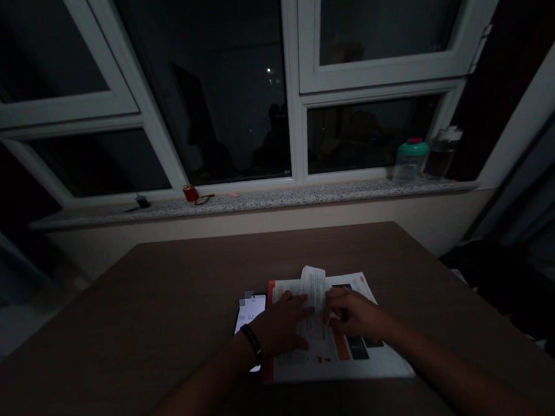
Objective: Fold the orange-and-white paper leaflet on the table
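A narrow, printed white sheet of paper (pixel 315 288) lies on top of a colour-printed booklet (pixel 346 369) with a red-orange left edge. My left hand (pixel 285 321) rests on the sheet with its fingers spread apart. At the sheet's right edge, the fingers of my right hand (pixel 349 314) are curled and pinch the paper. Something small and dark shows by the right fingers, too dim to name. Beside the booklet, a phone (pixel 252 308) with a lit screen lies partly hidden under my left wrist, which wears a dark band (pixel 252 341).
The brown table (pixel 183 290) reaches toward a granite windowsill (pixel 258 200). On the sill stand a teal-lidded container (pixel 411 159), a clear bottle (pixel 441 152), a small red jar (pixel 190 193) and a small dark object (pixel 141 201). The room is dim.
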`<state>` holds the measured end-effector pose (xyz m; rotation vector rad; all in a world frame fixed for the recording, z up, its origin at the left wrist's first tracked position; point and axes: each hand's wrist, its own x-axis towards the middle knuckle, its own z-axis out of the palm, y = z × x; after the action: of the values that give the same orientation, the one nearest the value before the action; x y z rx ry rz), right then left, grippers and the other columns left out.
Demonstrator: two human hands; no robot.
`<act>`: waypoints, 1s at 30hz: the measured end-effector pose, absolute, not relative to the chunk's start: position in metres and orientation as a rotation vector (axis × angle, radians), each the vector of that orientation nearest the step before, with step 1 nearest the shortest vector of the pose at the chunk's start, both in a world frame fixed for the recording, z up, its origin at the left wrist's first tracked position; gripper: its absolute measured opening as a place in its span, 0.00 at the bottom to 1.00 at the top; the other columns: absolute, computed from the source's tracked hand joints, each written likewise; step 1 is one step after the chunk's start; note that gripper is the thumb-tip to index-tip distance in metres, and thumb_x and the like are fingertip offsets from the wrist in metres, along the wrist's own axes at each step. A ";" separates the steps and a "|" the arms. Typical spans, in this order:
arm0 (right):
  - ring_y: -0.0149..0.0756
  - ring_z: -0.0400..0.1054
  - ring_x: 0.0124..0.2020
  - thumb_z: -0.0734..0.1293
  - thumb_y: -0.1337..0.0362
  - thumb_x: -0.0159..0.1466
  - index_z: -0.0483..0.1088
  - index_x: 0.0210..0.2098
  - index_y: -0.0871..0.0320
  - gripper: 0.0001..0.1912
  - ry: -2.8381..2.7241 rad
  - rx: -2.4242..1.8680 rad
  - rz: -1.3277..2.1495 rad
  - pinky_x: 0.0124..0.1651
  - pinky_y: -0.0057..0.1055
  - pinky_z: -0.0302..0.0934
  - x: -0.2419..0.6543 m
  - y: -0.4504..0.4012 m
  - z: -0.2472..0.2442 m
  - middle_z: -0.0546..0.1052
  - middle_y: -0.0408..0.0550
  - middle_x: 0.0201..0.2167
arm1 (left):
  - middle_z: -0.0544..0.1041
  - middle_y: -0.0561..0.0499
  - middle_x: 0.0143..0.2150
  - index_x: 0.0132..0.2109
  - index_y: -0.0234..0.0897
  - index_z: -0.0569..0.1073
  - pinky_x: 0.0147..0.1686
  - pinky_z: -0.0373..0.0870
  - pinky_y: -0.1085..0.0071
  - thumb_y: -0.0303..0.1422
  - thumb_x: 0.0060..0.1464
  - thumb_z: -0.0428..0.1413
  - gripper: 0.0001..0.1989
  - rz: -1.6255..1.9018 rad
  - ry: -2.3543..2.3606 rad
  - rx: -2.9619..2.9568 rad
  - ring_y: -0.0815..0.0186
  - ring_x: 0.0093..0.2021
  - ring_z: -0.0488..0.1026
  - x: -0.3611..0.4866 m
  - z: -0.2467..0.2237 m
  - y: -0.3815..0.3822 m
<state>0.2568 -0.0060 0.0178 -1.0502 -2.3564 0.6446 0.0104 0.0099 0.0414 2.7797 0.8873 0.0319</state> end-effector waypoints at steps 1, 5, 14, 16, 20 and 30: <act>0.33 0.64 0.32 0.69 0.74 0.53 0.77 0.35 0.53 0.12 -2.339 -1.099 0.612 0.38 0.28 0.55 0.258 -0.003 0.017 0.68 0.40 0.26 | 0.63 0.43 0.65 0.62 0.42 0.65 0.56 0.61 0.54 0.42 0.45 0.69 0.38 0.026 0.888 2.779 0.46 0.60 0.60 0.011 0.042 0.010; 0.34 0.64 0.31 0.68 0.71 0.56 0.76 0.36 0.53 0.10 -2.234 -1.273 0.503 0.35 0.28 0.53 0.265 0.011 0.010 0.68 0.40 0.25 | 0.61 0.43 0.66 0.63 0.44 0.64 0.57 0.60 0.54 0.42 0.47 0.67 0.38 0.028 0.886 2.764 0.47 0.61 0.60 0.010 0.042 0.010; 0.35 0.64 0.32 0.67 0.70 0.58 0.75 0.35 0.55 0.07 -2.136 -1.309 0.465 0.36 0.29 0.54 0.270 0.016 0.003 0.69 0.41 0.26 | 0.59 0.43 0.67 0.64 0.43 0.64 0.57 0.60 0.52 0.42 0.49 0.66 0.37 0.015 0.930 2.714 0.45 0.63 0.57 0.009 0.046 0.007; 0.35 0.64 0.32 0.68 0.73 0.55 0.75 0.34 0.55 0.09 -2.177 -1.228 0.515 0.38 0.29 0.55 0.267 0.011 0.006 0.68 0.41 0.26 | 0.62 0.43 0.66 0.62 0.42 0.67 0.57 0.60 0.53 0.43 0.51 0.64 0.33 0.038 0.929 2.729 0.46 0.62 0.59 0.009 0.047 0.006; 0.33 0.64 0.31 0.68 0.76 0.52 0.76 0.34 0.54 0.13 -2.283 -1.092 0.644 0.38 0.28 0.55 0.255 -0.005 0.012 0.68 0.40 0.25 | 0.68 0.45 0.61 0.54 0.43 0.74 0.55 0.63 0.55 0.43 0.56 0.60 0.19 0.081 0.888 2.781 0.50 0.57 0.65 0.010 0.051 0.005; 0.34 0.65 0.31 0.69 0.73 0.53 0.77 0.34 0.53 0.12 -2.233 -1.241 0.618 0.36 0.28 0.55 0.251 -0.006 0.011 0.69 0.41 0.26 | 0.73 0.45 0.55 0.44 0.39 0.77 0.52 0.66 0.61 0.39 0.56 0.61 0.11 0.119 0.896 2.794 0.54 0.54 0.68 0.014 0.051 0.002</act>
<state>0.2512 -0.0059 0.0108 -1.2413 -2.2333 0.6179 0.0136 0.0022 0.0515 2.7939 0.8956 0.1188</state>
